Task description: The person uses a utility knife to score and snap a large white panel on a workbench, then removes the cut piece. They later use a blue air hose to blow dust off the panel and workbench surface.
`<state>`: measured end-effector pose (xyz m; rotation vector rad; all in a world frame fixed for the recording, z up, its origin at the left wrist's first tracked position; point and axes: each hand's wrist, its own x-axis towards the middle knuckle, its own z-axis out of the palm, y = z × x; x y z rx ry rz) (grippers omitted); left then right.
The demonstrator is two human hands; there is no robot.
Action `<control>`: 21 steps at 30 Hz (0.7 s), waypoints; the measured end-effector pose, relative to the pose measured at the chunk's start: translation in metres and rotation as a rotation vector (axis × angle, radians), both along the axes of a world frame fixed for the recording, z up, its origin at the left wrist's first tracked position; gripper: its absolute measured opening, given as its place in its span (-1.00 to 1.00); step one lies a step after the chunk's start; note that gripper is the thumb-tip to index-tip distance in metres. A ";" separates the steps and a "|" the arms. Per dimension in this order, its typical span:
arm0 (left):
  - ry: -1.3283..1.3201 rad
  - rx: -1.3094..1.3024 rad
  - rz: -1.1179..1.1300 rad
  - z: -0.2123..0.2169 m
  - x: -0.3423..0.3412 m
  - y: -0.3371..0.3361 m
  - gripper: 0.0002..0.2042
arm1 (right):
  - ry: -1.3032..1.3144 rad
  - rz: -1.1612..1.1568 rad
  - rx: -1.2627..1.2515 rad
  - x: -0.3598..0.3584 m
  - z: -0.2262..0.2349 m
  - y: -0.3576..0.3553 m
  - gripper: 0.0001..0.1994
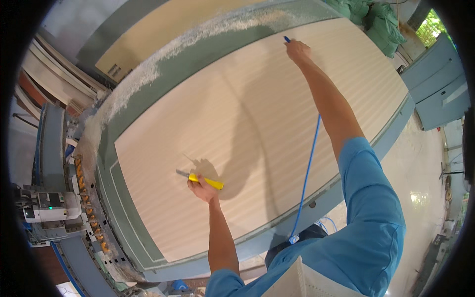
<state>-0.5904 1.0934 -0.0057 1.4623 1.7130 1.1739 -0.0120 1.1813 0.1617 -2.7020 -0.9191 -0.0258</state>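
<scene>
A large pale board [237, 119] with faint stripes lies flat on a green-topped machine bed [118, 183]. My left hand [203, 189] is closed round a yellow utility knife [212, 183], held just over the board's near left part, its grey tip pointing left. Stretched out to the board's far edge, my right hand [299, 51] is closed on a slim blue tool [287, 39]. Only the tool's blue end shows; the fingers hide the rest. A blue hose [308, 175] rises from the near edge and disappears behind my right forearm.
Pale shavings [193, 47] line the bed's far and left edges. A machine carriage [54, 207] with a green light stands at the left, near stacked panels [59, 69]. Green sacks [383, 29] sit at the far right, beside a grey-blue cabinet [440, 79].
</scene>
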 end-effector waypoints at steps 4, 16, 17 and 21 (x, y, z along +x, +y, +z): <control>-0.174 0.026 -0.074 -0.002 0.084 -0.014 -0.63 | -0.025 -0.017 -0.017 0.044 0.017 -0.028 -0.52; 0.403 0.029 -0.282 0.010 0.336 -0.041 -0.58 | -0.092 0.339 -0.280 0.120 -0.029 0.115 -0.76; 0.416 0.062 -0.327 0.009 0.335 -0.040 -0.55 | -0.112 0.333 -0.294 0.137 -0.031 0.117 -0.77; 0.393 0.023 -0.293 0.008 0.335 -0.042 -0.59 | -0.129 0.286 -0.375 0.201 -0.028 0.103 -0.78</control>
